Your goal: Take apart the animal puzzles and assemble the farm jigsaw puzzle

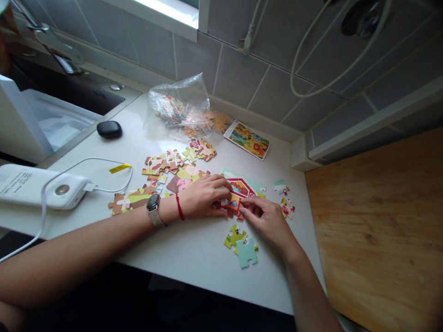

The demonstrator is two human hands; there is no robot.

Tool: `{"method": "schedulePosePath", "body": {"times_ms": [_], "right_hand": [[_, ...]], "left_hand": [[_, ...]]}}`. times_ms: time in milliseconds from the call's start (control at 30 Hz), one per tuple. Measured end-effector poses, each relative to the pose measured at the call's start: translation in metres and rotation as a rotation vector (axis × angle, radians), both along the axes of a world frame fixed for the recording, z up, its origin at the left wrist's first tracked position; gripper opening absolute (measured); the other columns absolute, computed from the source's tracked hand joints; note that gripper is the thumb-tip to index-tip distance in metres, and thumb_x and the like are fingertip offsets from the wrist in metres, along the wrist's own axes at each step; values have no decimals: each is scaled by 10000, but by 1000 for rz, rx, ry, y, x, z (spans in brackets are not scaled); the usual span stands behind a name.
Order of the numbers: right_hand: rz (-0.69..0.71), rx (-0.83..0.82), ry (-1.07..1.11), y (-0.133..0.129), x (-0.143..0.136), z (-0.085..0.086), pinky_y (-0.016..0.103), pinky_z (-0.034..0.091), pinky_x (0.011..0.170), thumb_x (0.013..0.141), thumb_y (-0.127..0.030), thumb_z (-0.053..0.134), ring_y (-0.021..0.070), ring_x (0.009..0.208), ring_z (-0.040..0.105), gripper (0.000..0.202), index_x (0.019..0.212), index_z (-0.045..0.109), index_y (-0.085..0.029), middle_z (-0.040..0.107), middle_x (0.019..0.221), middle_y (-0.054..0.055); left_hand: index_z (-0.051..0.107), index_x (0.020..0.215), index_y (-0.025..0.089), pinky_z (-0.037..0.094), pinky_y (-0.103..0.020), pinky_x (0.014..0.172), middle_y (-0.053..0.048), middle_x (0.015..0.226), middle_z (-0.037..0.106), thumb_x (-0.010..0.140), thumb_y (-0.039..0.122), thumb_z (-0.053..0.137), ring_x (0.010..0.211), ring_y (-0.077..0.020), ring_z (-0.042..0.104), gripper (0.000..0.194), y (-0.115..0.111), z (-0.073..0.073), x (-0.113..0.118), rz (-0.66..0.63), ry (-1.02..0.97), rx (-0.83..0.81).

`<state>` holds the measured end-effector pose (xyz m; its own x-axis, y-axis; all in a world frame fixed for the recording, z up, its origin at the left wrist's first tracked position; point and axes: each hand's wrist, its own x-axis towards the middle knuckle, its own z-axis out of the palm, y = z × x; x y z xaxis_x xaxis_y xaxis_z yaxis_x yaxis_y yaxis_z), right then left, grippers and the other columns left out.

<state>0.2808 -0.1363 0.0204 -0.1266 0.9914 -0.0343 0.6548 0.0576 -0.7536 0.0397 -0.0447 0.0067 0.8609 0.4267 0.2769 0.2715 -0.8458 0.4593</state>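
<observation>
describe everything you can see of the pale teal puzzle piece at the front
The pale teal puzzle piece is plain on its visible face and looks like cardboard, its edges cut to interlock. It lies roughly flat on the white countertop, partly overlapping green pieces. Neither the left hand nor the right hand touches it.

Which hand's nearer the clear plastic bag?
Left. The left hand is on the near side of the plastic bag; the right hand is farther off, beyond the left hand to the right.

Grey tiles [195, 62], bright windowsill [176, 13]
</observation>
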Motion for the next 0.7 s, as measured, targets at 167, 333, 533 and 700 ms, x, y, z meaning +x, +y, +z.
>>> {"method": "schedulePosePath", "body": {"times_ms": [167, 333, 533, 700], "right_hand": [[70, 14, -41, 0, -1, 2, 299, 542, 753, 959, -293, 676, 179, 779, 668, 257, 1184, 799, -282, 776, 941, 36], [94, 21, -48, 1, -1, 2, 307, 563, 788, 952, -284, 691, 199, 856, 719, 244, 1168, 806, -279, 803, 994, 48], [143, 19, -55, 0, 1, 2, 300, 558, 799, 969, -295, 676, 199, 887, 730, 231, 1157, 809, -300, 808, 1029, 43], [110, 0, -44, 1, 1, 1, 304, 556, 787, 967, -304, 672, 195, 852, 721, 236, 1157, 810, -277, 808, 1006, 45]], "left_hand": [[742, 1108, 239, 517, -467, 981, -116, 1306, 657, 931, 515, 717, 1152, -303, 622, 329, -1, -2, -1, 6, -32, 28], [768, 1090, 245, 515, -505, 1015, -127, 1365, 627, 926, 495, 723, 1188, -320, 617, 303, -2, 2, -1, 15, -31, 22], [770, 1026, 219, 525, -506, 1019, -139, 1326, 646, 916, 529, 722, 1220, -339, 603, 333, -1, 2, -2, -11, -40, 37], [716, 1175, 239, 488, -551, 1084, -135, 1365, 630, 846, 563, 788, 1330, -380, 538, 467, 10, 1, -8, -20, -17, 25]]}}
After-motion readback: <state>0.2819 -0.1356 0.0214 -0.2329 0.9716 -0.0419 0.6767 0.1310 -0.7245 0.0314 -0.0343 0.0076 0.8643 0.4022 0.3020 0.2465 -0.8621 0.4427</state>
